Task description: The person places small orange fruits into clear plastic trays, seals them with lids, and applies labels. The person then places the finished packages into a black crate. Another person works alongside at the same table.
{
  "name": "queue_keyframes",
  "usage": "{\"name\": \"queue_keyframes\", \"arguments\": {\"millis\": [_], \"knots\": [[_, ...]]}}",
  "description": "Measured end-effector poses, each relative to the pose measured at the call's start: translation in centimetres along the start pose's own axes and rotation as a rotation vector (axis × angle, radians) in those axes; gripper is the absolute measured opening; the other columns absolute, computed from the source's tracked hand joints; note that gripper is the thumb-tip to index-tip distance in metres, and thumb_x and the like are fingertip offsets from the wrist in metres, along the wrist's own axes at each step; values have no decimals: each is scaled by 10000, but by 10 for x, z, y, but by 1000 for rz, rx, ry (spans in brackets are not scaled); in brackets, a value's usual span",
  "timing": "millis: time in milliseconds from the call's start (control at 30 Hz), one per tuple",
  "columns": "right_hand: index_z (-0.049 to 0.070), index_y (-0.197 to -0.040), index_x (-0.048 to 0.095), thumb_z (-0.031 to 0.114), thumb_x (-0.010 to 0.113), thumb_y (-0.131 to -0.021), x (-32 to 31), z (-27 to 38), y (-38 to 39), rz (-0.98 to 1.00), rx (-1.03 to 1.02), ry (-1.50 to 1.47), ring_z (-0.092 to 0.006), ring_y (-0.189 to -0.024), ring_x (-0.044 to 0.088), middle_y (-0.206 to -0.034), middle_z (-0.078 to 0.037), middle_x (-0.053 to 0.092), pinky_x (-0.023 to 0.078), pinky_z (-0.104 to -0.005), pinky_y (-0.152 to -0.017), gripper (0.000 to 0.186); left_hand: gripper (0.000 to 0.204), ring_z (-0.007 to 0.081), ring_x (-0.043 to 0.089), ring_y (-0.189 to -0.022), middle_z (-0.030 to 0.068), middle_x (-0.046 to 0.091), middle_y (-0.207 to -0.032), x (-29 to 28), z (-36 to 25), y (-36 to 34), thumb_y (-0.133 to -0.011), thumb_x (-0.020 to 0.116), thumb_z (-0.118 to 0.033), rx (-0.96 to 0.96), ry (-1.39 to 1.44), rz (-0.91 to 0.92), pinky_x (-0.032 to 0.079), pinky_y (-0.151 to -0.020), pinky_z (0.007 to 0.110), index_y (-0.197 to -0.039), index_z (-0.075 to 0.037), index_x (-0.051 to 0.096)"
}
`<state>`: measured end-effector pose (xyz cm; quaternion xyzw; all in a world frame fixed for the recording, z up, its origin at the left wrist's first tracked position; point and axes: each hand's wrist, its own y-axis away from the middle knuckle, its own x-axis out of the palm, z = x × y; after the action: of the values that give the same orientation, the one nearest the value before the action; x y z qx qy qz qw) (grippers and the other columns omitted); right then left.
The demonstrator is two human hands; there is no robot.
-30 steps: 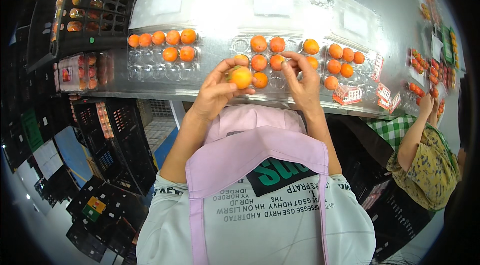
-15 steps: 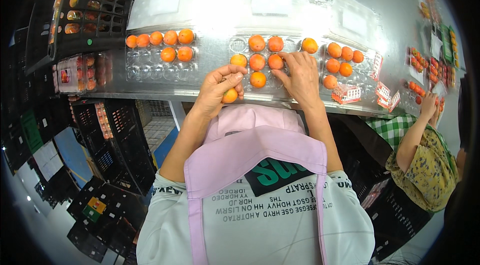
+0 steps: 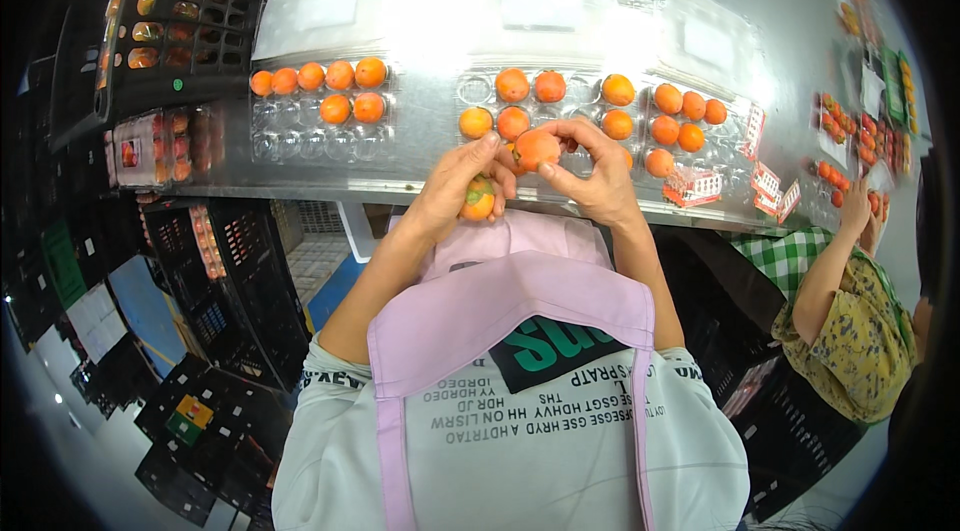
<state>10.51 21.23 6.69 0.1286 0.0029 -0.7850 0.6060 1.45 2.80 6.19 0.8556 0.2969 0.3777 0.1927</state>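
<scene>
Presently, two fruits are in the hands, one in each. The left hand (image 3: pixel 452 186) has its fingers closed around a green-topped fruit (image 3: pixel 478 201), near the front edge of the metal table (image 3: pixel 425 111). The right hand (image 3: pixel 598 176) clasps a redder fruit (image 3: pixel 537 150) between thumb and fingers, over the near part of the middle tray (image 3: pixel 477 88). In this clear tray I count six fruits well seen and two partly hidden, because the hands stand before its nearest row. The left tray (image 3: pixel 290 146) bears seven fruits, the right tray (image 3: pixel 718 153) six. Several red-and-white pieces (image 3: pixel 692 189) lie by the right tray; they overlap, so I cannot tell their number. Farther left stands one black crate (image 3: pixel 215 86) with fruits; at right, a co-worker's hands (image 3: pixel 857 210) are among other fruits.
</scene>
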Motion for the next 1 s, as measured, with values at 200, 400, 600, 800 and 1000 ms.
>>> {"name": "queue_keyframes", "arguments": {"millis": [200,400,600,800,1000], "knots": [[3,-1023,630,186,740,-718,1,0,0,25,-99,-37,-142,-838,543,-908,-61,596,441,-269,-766,372,536,130,524,-495,93,583,-692,1,0,0,-958,351,-519,-88,32,4,422,-444,236,-1047,-30,552],[21,-1034,626,224,752,-724,10,-1,1,42,-105,-41,-134,-784,551,-877,-48,602,445,-257,-696,392,437,124,546,-538,77,583,-730,7,-1,0,-959,429,-436,-28,118,77,432,-453,234,-1063,-26,540],[52,-997,608,343,672,-812,23,4,4,-31,-130,258,-207,-573,592,-679,-79,603,456,-303,-528,350,234,110,558,-572,69,581,-789,7,6,0,-929,571,-256,33,130,42,447,-497,232,-1042,-66,493],[25,-978,599,300,462,-964,29,-2,6,-47,10,24,-190,-530,592,-621,-96,604,460,-320,-499,307,220,111,557,-580,66,580,-796,10,4,3,-921,588,-225,11,101,11,447,-518,234,-1037,-72,481],[-22,-1066,593,323,322,-1015,21,-2,6,-8,88,-203,-69,-651,532,-811,-52,617,416,-197,-564,441,307,109,556,-650,90,588,-914,11,4,3,-873,632,-140,138,17,-3,445,-538,220,-1132,-61,487]]}}
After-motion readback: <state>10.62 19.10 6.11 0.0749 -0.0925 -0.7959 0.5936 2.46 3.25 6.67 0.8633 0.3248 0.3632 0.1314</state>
